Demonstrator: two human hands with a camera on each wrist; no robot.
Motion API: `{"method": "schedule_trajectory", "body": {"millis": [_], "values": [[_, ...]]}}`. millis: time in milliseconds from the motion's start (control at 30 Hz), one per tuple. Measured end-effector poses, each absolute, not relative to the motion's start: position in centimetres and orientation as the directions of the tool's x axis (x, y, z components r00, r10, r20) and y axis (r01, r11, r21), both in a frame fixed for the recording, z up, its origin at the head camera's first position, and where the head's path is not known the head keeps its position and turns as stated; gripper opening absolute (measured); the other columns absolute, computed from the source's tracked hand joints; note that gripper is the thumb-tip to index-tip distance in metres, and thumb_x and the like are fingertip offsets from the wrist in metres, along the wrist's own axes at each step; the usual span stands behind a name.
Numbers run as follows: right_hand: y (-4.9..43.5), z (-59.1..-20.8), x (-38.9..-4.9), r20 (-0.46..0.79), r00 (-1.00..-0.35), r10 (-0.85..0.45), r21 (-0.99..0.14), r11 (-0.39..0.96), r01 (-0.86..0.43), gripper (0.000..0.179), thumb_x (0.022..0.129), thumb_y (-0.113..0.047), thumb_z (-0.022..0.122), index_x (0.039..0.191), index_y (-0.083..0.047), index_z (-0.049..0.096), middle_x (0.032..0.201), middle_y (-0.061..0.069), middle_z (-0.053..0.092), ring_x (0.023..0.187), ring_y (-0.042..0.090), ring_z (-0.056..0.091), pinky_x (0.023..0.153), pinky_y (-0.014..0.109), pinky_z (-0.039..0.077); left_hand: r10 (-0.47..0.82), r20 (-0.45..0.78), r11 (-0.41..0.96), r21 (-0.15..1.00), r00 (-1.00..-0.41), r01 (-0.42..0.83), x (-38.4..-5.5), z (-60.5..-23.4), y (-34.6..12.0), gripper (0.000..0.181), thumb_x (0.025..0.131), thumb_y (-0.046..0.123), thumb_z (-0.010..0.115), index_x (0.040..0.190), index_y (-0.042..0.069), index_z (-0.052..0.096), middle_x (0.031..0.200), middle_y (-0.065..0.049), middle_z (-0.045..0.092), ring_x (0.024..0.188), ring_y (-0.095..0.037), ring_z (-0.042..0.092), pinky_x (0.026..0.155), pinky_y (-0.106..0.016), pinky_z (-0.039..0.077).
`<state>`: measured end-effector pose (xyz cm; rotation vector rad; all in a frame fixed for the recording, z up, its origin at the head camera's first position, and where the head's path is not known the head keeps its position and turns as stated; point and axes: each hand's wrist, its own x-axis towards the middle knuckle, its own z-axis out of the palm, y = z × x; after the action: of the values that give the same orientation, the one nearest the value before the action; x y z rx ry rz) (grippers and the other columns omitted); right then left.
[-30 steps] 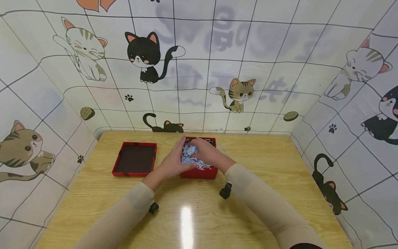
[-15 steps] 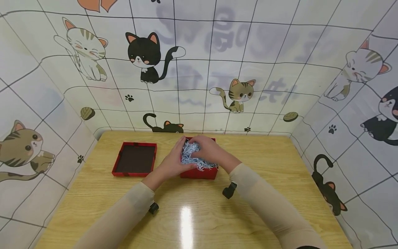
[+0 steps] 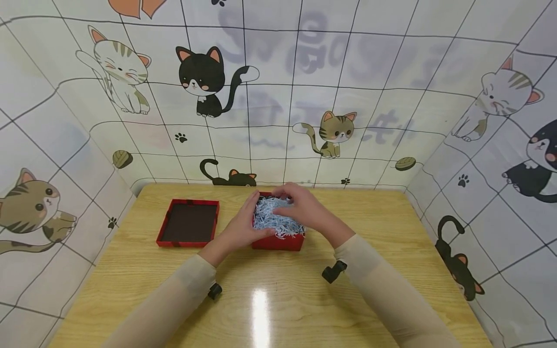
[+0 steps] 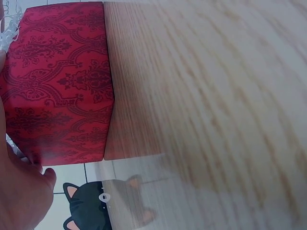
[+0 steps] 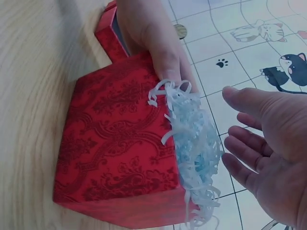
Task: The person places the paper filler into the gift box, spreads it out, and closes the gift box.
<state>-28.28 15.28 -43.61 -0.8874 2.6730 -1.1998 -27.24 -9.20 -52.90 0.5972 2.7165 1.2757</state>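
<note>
A red patterned box (image 3: 278, 243) stands on the table, filled with pale blue shredded paper (image 3: 278, 222). Some strands hang over its front rim in the right wrist view. My left hand (image 3: 242, 225) holds the box at its left side, the fingers along that wall and the thumb over the front rim. Just above the shredded paper hovers my right hand (image 3: 300, 205), its fingers loosely bent and apart. The right wrist view shows nothing between them. Whatever lies beneath the paper is hidden.
A shallow red lid (image 3: 188, 243) with a dark inside lies upturned to the left of the box. The wooden table (image 3: 370, 227) meets a cat-print wall covering (image 3: 278, 140) behind and at both sides.
My right hand has risen out of the shredded paper and moved a little right. The paper now spreads fuller across the box top. My left hand has stayed in place.
</note>
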Motion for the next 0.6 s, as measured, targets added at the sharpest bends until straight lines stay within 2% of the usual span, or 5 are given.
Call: {"method": "schedule_trajectory", "body": {"millis": [200, 400, 600], "values": [[15.1, -44.4, -27.8, 0.093, -0.836, -0.541, -0.753, 0.511, -0.414, 0.047, 0.101, -0.018, 0.085, 0.143, -0.006, 0.068, 0.138, 0.008, 0.069, 0.121, 0.028, 0.067, 0.108, 0.049, 0.058, 0.382, 0.089, 0.572, 0.759, -0.920, 0.311, -27.3, -53.0, -9.3, 0.129, 0.088, 0.070, 0.084, 0.180, 0.024, 0.008, 0.186, 0.005, 0.007, 0.170, -0.028, 0.015, 0.130, -0.064, 0.028], [14.6, -44.9, -27.9, 0.075, -0.837, -0.542, -0.757, 0.516, -0.402, 0.047, 0.100, -0.013, 0.085, 0.142, -0.004, 0.068, 0.139, 0.009, 0.069, 0.122, 0.030, 0.066, 0.110, 0.053, 0.057, 0.389, 0.086, 0.564, 0.765, -0.917, 0.311, -27.3, -53.2, -9.3, 0.128, 0.088, 0.070, 0.084, 0.180, 0.025, 0.008, 0.186, 0.008, 0.006, 0.170, -0.026, 0.014, 0.130, -0.064, 0.027], [13.6, -45.8, -28.7, 0.005, -0.833, -0.553, -0.700, 0.593, -0.398, 0.046, 0.100, -0.015, 0.085, 0.142, -0.008, 0.069, 0.138, 0.006, 0.070, 0.123, 0.025, 0.067, 0.110, 0.044, 0.057, 0.395, 0.097, 0.557, 0.765, -0.913, 0.323, -27.2, -53.1, -9.4, 0.128, 0.089, 0.069, 0.084, 0.180, 0.023, 0.006, 0.186, 0.005, 0.005, 0.170, -0.028, 0.014, 0.130, -0.063, 0.028]]}}
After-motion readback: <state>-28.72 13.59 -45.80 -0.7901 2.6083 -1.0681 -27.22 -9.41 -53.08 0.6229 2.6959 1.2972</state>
